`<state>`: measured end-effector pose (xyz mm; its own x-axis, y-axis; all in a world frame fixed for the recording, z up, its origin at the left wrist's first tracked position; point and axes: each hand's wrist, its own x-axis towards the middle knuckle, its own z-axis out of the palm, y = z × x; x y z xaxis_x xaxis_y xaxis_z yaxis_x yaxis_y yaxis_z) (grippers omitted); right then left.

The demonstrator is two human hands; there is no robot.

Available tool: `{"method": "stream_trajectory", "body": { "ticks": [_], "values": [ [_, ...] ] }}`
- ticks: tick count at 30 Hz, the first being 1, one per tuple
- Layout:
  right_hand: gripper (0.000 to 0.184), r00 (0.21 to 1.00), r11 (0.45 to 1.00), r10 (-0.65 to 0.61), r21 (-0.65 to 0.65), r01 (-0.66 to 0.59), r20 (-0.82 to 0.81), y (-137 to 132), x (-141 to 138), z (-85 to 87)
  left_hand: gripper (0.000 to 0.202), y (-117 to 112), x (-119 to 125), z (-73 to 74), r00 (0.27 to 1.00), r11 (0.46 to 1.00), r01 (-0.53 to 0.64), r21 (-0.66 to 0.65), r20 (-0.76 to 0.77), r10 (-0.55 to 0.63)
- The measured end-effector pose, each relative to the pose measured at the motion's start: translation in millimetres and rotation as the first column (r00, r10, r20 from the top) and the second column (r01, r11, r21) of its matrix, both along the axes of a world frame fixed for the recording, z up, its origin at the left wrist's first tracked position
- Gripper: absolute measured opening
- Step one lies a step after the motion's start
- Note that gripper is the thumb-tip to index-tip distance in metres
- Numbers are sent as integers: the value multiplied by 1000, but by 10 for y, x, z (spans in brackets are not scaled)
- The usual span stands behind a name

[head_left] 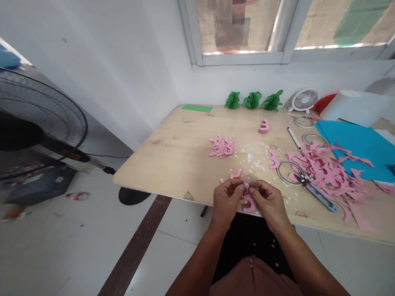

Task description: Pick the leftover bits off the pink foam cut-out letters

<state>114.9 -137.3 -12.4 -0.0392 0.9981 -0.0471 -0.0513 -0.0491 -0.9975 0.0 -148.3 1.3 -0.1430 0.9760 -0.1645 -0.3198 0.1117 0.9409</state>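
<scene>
My left hand (227, 199) and my right hand (268, 200) meet at the table's front edge, both with fingers pinched on a small pink paper piece (246, 187). The fingertips partly cover it. Just below, a curved pink paper cutout (249, 204) lies at the edge between my hands. More pink paper (237, 173) lies right behind my left hand. Farther back sits a pile of curved pink cutouts (221, 146). A stack of pink cutouts (263, 126) and a single curved cutout (273, 159) lie to the right.
Pink scraps (330, 172), a blue utility knife (321, 197), tape rolls (304, 122), a white marker (293, 137) and blue sheets (364, 144) cover the right side. Green paper shapes (252, 100), a green strip (197, 108) and a small fan (305, 100) stand along the back. A floor fan (40, 111) is left.
</scene>
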Motion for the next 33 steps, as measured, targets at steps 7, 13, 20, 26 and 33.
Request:
{"method": "stream_trajectory", "body": {
  "ticks": [7, 13, 20, 26, 33],
  "values": [
    [17, 998, 999, 44, 0, -44, 32, -20, 15, 47, 19, -4, 5, 11, 1000, 999, 19, -27, -4, -19],
    [15, 995, 995, 97, 0, -97, 23, -18, 21, 62, 16, -11, 18, 5, 999, 999, 30, -12, -29, -30],
    [18, 998, 999, 48, 5, -48, 42, -17, 15, 25, 16, -92, -1, -29, 838, 953, -107, 283, -490, 240],
    [18, 998, 998, 43, 38, -44, 49, -12, 27, -17, 19, -110, -24, -101, 649, 872, 82, 483, -690, 322],
    [18, 992, 995, 63, 70, -72, 113, -8, 59, -84, 18, -77, -48, -111, 603, 882, 148, 447, -748, 278]
  ]
}}
